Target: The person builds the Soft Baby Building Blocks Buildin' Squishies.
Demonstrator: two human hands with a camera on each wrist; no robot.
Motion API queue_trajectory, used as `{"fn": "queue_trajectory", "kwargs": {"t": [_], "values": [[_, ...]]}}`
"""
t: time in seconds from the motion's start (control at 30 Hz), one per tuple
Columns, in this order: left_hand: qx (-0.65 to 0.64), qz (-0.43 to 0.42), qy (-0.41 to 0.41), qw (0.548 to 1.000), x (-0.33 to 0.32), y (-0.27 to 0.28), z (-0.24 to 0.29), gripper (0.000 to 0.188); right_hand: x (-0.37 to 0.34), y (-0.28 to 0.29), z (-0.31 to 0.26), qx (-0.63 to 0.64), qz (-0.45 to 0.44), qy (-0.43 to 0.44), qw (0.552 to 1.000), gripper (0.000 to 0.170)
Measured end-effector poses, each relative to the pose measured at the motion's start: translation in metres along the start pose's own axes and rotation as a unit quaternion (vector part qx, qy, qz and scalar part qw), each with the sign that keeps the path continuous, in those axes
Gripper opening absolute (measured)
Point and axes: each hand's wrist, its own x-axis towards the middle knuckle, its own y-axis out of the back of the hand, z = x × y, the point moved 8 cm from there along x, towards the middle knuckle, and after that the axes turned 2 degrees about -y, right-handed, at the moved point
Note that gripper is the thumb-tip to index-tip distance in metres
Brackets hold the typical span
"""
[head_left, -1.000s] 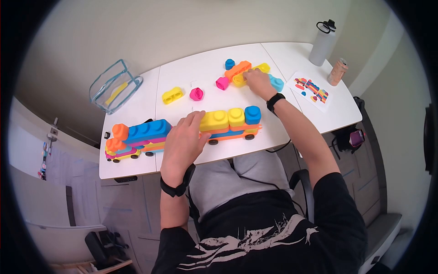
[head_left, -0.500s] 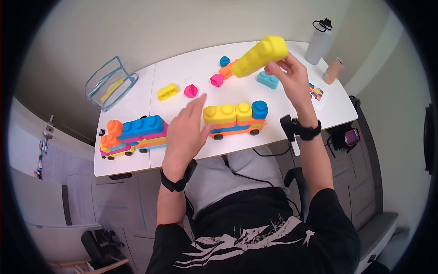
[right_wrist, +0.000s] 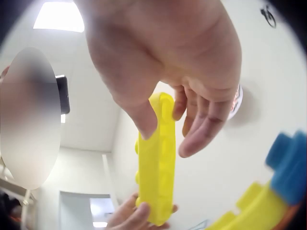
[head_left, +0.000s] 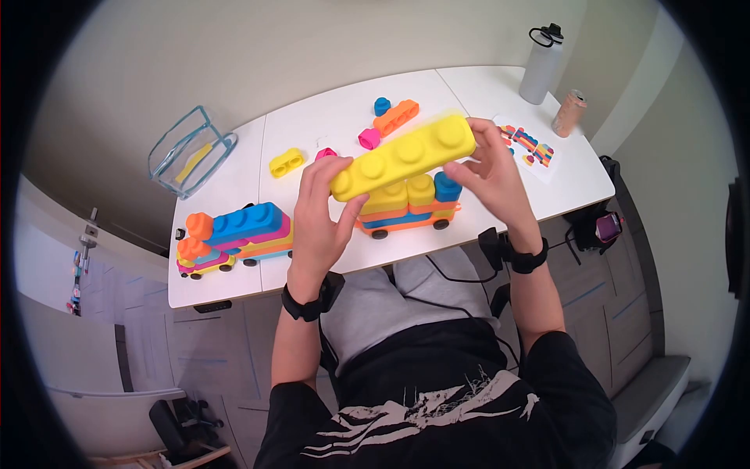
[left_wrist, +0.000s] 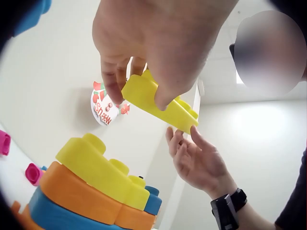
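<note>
A long yellow toy block [head_left: 406, 162] with a row of studs is held up by both hands, tilted with its right end higher. My left hand [head_left: 322, 215] pinches the left end between thumb and fingers. At the other end my right hand [head_left: 500, 184] grips it; in the right wrist view the thumb [right_wrist: 144, 122] lies along one side. Beneath the block stands a wheeled toy wagon of orange and blue layers [head_left: 410, 219], topped with yellow blocks [left_wrist: 103, 170] and one blue block [head_left: 448, 187]. The long block partly hides the wagon's top.
A second block vehicle with a long blue block [head_left: 248, 224] stands at left. Behind lie an orange block [head_left: 397, 117], pink block [head_left: 369, 139], small blue block [head_left: 382, 106] and yellow block [head_left: 287, 162]. A picture sheet [head_left: 541, 166], can [head_left: 569, 115] and bottle [head_left: 541, 74] stand right.
My right hand lifted the long yellow block from the loose blocks and brought it left, over the wagon. The left hand rose from beside the wagon and took the block's other end.
</note>
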Motion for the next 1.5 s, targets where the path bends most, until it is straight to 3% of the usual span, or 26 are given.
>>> {"fn": "queue_trajectory", "kwargs": {"t": [0.03, 0.07, 0.17, 0.23, 0.37, 0.5, 0.77, 1.1, 1.17, 1.2, 1.27, 1.5], "values": [[0.024, -0.009, -0.004, 1.000, 0.002, 0.000, 0.001, 0.054, -0.001, 0.012, -0.003, -0.053, 0.067, 0.031, 0.996, 0.054], [0.025, -0.008, -0.003, 1.000, 0.003, 0.000, 0.002, 0.054, -0.002, 0.013, -0.002, -0.053, 0.065, 0.031, 0.996, 0.054], [-0.005, -0.046, 0.019, 0.999, 0.005, -0.008, -0.002, 0.049, -0.007, 0.015, -0.001, -0.107, 0.028, 0.025, 0.994, 0.055], [-0.020, -0.076, 0.044, 0.996, 0.003, -0.013, -0.007, 0.049, -0.009, 0.016, -0.001, -0.316, -0.029, -0.003, 0.948, 0.058], [-0.001, -0.079, 0.034, 0.996, 0.000, -0.022, -0.018, 0.049, -0.015, 0.018, 0.024, -0.394, -0.050, -0.071, 0.915, 0.059], [0.014, -0.097, 0.022, 0.995, -0.001, -0.027, -0.016, 0.050, -0.017, 0.012, 0.018, -0.381, -0.049, -0.019, 0.923, 0.057], [-0.008, -0.114, 0.063, 0.991, -0.004, -0.034, -0.018, 0.052, -0.013, 0.016, 0.040, -0.321, -0.072, -0.086, 0.940, 0.054], [0.059, -0.127, 0.058, 0.988, -0.003, -0.033, -0.015, 0.054, -0.012, 0.021, 0.039, -0.366, -0.094, -0.086, 0.922, 0.056], [0.069, -0.129, 0.057, 0.988, -0.005, -0.031, -0.015, 0.054, -0.013, 0.019, 0.027, -0.423, -0.079, -0.010, 0.903, 0.054], [0.086, -0.128, 0.051, 0.987, -0.004, -0.030, -0.014, 0.056, -0.012, 0.017, 0.025, -0.422, -0.079, -0.012, 0.903, 0.054], [0.100, -0.130, 0.044, 0.985, -0.004, -0.032, -0.011, 0.057, -0.009, 0.021, 0.023, -0.284, -0.038, -0.061, 0.956, 0.046], [0.110, -0.131, 0.048, 0.984, -0.007, -0.022, -0.017, 0.064, -0.008, 0.017, 0.031, -0.345, -0.056, -0.046, 0.936, 0.036]]}}
